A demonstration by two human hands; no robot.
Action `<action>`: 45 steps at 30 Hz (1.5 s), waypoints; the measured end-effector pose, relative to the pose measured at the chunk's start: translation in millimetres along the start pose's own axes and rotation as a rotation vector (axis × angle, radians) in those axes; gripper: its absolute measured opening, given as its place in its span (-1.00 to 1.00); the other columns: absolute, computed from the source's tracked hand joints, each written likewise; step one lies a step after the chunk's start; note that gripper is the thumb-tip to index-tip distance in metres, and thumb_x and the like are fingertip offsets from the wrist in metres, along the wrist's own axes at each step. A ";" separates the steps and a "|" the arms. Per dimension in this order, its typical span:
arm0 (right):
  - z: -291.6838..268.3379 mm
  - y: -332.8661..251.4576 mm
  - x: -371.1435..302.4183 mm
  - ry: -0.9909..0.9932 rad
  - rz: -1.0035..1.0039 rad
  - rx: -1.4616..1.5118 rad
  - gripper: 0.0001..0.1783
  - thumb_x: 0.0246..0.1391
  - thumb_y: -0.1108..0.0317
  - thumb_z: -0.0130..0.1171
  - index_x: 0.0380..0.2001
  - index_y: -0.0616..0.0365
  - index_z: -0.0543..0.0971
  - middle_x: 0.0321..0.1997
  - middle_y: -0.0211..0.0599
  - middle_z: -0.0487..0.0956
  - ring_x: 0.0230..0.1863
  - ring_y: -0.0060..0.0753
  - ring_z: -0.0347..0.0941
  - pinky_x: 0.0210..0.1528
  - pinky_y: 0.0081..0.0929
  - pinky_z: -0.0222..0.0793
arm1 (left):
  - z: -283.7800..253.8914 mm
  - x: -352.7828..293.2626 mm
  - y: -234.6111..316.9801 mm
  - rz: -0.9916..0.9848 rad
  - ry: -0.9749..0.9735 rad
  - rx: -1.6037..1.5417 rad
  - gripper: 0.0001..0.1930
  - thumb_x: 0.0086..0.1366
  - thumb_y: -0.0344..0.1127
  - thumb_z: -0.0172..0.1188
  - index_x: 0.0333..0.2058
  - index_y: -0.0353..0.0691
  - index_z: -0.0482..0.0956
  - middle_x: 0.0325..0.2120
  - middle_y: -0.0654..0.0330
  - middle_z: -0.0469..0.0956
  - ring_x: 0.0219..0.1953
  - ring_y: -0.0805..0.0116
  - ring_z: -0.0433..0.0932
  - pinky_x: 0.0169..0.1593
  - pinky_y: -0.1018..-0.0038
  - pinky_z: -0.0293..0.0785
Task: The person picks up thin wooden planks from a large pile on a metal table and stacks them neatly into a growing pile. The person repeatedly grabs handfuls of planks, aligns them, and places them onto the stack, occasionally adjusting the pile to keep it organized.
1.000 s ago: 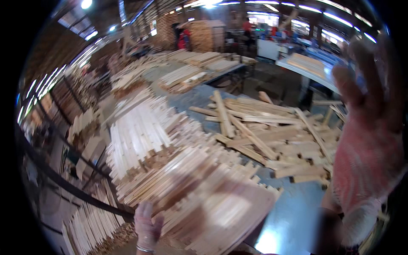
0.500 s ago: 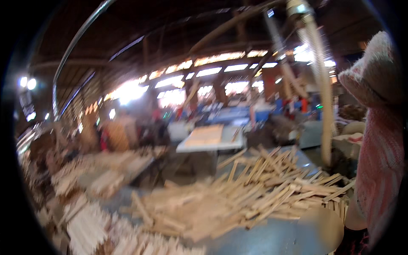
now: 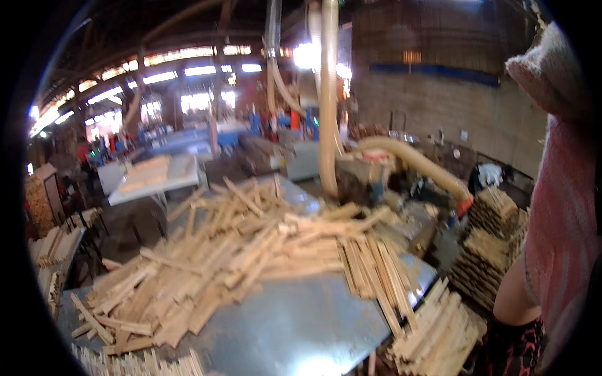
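The right hand, in a pale knit glove, is staying raised at far right, well apart from the loose wooden strips; from here I cannot tell whether its fingers are clenching or grasping anything. The strips are lying jumbled across the grey metal surface. A pale pipe is hanging behind.

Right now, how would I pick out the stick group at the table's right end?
Find the grey metal table across the lower middle. Follow the jumbled wood pile on it rightward, stopping before the separate stack at lower right. The stick group there lies roughly side by side, near ends toward the viewer, unlike the criss-crossed pile.
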State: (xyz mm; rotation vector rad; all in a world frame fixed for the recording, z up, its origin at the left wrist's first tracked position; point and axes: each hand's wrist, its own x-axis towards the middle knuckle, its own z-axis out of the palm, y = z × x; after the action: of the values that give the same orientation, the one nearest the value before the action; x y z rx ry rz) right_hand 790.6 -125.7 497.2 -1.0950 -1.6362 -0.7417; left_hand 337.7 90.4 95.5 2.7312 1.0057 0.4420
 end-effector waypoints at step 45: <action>211.4 207.8 -514.3 0.359 2.284 1.090 -0.58 0.30 0.31 0.33 0.19 0.09 0.55 0.04 -0.27 0.66 0.02 -0.24 0.62 0.12 -0.21 0.61 | 306.5 384.8 227.5 -0.412 -0.875 -1.031 -0.20 0.26 -0.35 0.42 0.44 -0.21 0.27 0.10 0.06 0.61 0.11 0.26 0.59 0.17 0.32 0.59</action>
State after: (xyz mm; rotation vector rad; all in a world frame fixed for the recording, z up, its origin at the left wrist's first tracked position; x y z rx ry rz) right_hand 948.7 -17.4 -64.7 -1.0429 0.2996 1.2365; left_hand 857.7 148.0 -46.5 1.4632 0.7257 -0.2594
